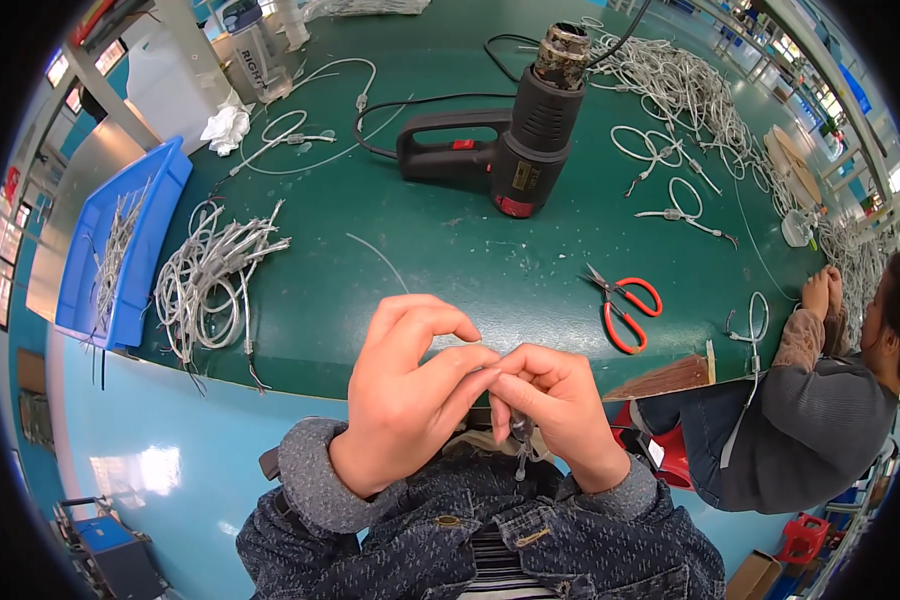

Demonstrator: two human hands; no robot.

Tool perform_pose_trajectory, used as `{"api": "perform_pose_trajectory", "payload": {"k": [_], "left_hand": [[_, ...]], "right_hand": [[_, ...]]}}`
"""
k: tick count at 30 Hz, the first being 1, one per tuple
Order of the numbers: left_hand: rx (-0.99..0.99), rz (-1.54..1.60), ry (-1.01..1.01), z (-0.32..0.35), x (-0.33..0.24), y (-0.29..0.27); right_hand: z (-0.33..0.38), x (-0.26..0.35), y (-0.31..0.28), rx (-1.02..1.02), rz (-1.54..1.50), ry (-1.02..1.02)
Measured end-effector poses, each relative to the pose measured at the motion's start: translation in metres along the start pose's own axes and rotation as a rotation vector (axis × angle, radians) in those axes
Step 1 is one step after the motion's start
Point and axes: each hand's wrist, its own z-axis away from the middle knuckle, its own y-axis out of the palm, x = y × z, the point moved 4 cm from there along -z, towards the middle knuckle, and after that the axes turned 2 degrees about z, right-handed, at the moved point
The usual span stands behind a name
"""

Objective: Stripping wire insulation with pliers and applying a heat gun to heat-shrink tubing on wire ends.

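Observation:
My left hand (405, 385) and my right hand (555, 405) meet at the fingertips just off the front edge of the table. Thumb and index finger of the left hand pinch together, its other fingers loosely bent; whatever lies in the pinch is too small to make out. The right hand is closed around a thin cable (521, 445), whose grey, clear-sheathed part hangs below the palm. Fingers hide the rest of it. Red-handled scissors (625, 312) lie partly spread on the table to the right of my hands.
A black heat gun (535, 140) stands nozzle up on the green table (450, 260). Bundled cables (210, 275) and a blue tray (140, 250) are at left. More cables (670, 85) pile up at back right. A co-worker (820, 400) sits at right.

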Motion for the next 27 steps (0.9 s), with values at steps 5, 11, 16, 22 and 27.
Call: {"api": "perform_pose_trajectory", "payload": {"k": [5,11,16,22,27], "left_hand": [[0.075,-0.05,0.062,-0.005,-0.001,-0.005],[0.008,-0.075,0.081,0.002,0.009,-0.008],[0.003,0.28,-0.194,0.019,0.027,-0.005],[0.017,0.564,-0.389,0.044,0.025,0.0],[-0.079,0.694,-0.516,0.064,0.044,-0.015]], "right_hand": [[0.002,-0.001,0.0,-0.015,0.023,0.017],[-0.003,0.001,0.003,0.004,0.044,0.022],[-0.008,-0.001,0.007,0.008,-0.144,0.045],[-0.026,-0.009,0.031,0.154,-0.517,0.143],[-0.049,-0.008,0.035,0.135,0.15,-0.032]]}}
